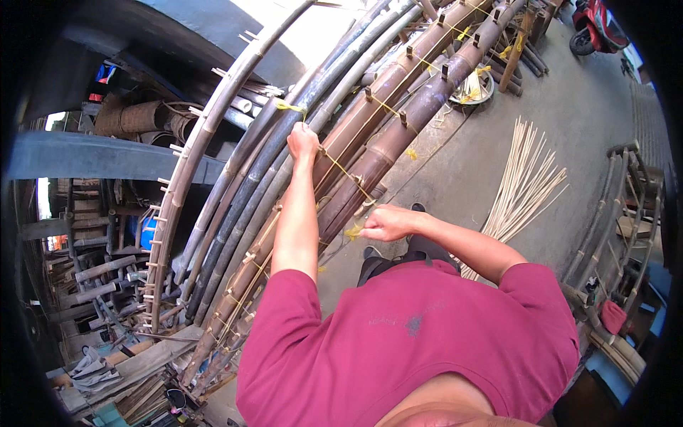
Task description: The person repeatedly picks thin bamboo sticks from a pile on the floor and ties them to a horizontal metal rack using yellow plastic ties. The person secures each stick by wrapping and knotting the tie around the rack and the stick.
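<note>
The ties (290,107) are yellow, thick poles (384,150) brown, the shirt (405,349) maroon

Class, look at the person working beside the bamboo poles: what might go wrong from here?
1. The yellow cord beside the right hand could slip or snap if pulled hard.
2. Dark pegs jut from the brown bamboo pole; they might scrape an arm reaching across.
3. Loose pale sticks fan out on the floor near the person and could roll underfoot.
</note>
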Tool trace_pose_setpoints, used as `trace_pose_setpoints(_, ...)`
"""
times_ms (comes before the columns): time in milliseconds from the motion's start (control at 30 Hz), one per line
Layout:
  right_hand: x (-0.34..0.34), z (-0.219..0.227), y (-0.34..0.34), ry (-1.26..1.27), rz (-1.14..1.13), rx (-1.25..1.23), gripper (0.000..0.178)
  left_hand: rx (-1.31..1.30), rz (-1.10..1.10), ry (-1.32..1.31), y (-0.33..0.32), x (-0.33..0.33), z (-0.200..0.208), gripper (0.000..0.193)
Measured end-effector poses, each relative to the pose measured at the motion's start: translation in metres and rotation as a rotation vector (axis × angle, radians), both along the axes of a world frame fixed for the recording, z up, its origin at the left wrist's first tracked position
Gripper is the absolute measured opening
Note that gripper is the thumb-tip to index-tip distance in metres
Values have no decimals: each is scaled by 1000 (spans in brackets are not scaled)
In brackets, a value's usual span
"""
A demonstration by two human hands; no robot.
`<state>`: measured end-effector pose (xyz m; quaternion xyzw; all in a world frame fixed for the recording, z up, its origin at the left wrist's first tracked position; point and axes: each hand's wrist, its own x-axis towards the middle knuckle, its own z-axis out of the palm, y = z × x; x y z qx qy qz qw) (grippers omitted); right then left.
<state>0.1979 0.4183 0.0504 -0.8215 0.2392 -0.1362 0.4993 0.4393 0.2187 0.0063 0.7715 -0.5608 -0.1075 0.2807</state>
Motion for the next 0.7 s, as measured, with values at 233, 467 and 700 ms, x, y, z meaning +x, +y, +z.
trace_pose_setpoints(233, -18, 68, 12, 205, -5, -198, 36, 57, 7, -71, 17, 13, -2, 29)
trace_pose_setpoints(467, 31, -72, 33, 687, -367, -748, 22, 21, -123, 36, 71, 82, 41, 30)
trace_pose_setpoints(700, 128, -52, 108, -315, -421, 1266, 27, 267, -247, -22, 257, 113, 31, 23)
